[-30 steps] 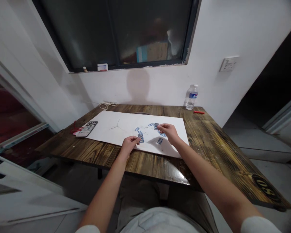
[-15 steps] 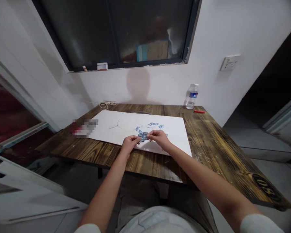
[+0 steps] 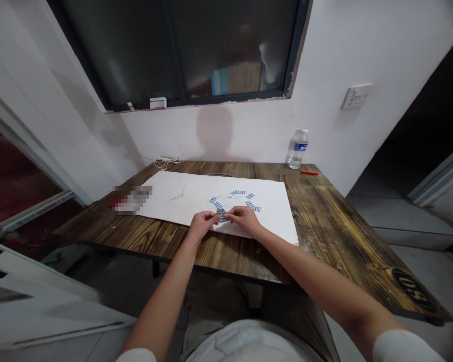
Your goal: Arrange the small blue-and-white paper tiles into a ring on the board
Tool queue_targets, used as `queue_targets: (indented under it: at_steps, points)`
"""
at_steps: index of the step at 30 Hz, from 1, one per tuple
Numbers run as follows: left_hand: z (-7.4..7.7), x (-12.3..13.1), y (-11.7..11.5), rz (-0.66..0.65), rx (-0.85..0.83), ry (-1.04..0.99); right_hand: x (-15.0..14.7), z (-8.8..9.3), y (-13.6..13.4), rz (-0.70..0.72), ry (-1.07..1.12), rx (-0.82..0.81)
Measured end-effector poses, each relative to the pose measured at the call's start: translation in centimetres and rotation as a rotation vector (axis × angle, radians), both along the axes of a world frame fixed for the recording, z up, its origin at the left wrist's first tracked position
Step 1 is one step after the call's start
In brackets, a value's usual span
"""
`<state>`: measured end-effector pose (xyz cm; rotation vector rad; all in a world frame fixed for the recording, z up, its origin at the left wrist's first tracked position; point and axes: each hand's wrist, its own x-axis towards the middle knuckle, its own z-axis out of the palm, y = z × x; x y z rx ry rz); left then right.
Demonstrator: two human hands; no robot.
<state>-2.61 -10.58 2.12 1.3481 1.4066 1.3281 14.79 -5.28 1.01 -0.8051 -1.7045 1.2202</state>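
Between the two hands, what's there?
In the head view, a small blue-striped piece sits between the left hand and right hand, over the white sheet.

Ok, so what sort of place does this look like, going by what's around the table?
Probably a plain room in a home or a small workroom, though that's hard to be sure of. A dark wooden table stands against a white wall, with a wall socket and a plastic water bottle nearby.
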Motion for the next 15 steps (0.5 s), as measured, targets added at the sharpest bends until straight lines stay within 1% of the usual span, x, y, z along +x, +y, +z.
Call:
queue_targets:
  at_steps: [5, 9, 12, 15]
  points:
    - [-0.27, -0.16, 0.05, -0.03, 0.013, 0.024, 0.01, 0.08, -0.1, -0.006, -0.014, -0.007]
    - [-0.28, -0.14, -0.06, -0.046, 0.015, 0.018, 0.06, 0.3, -0.23, 0.028, 0.029, -0.033]
    - [-0.15, -0.12, -0.14, -0.014, 0.018, 0.015, 0.01, 0.49, -0.28, 0.056, 0.071, -0.061]
    - [-0.06, -0.16, -0.14, 0.059, 0.045, 0.0, 0.22, 0.69, 0.15, 0.039, 0.09, -0.077]
